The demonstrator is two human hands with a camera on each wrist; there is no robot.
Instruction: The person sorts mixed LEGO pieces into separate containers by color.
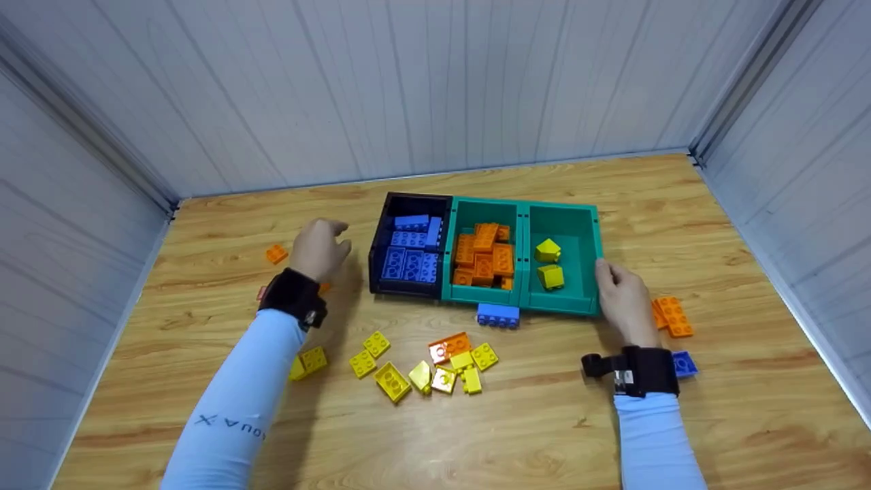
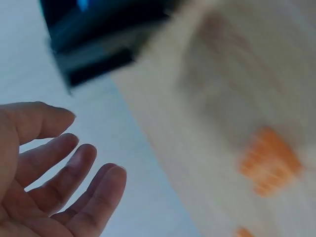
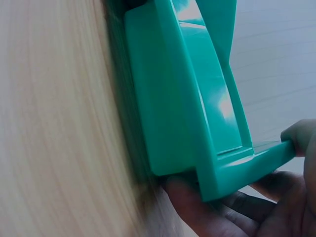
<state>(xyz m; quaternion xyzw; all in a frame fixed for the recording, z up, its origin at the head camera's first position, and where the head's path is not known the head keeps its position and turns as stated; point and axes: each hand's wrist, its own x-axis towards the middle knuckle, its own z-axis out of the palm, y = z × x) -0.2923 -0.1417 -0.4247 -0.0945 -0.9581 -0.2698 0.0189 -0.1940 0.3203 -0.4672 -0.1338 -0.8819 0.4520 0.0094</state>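
Grips green plastic bin (image 1: 559,304) with right hand (image 1: 625,303), near orange studded bricks (image 1: 674,316); holds left hand (image 1: 318,250) relaxed beside black plastic bin (image 1: 407,291).

The left hand (image 2: 52,195) occupies the lower left, fingers spread slightly and loosely bent. A blurred dark bin (image 2: 108,24) crosses the upper left, above the hand. An orange brick (image 2: 271,163) rests on the tabletop (image 2: 217,202) at right; the frame's bottom edge cuts off a second orange piece (image 2: 243,232). A pale panel (image 2: 140,197) borders the tabletop.
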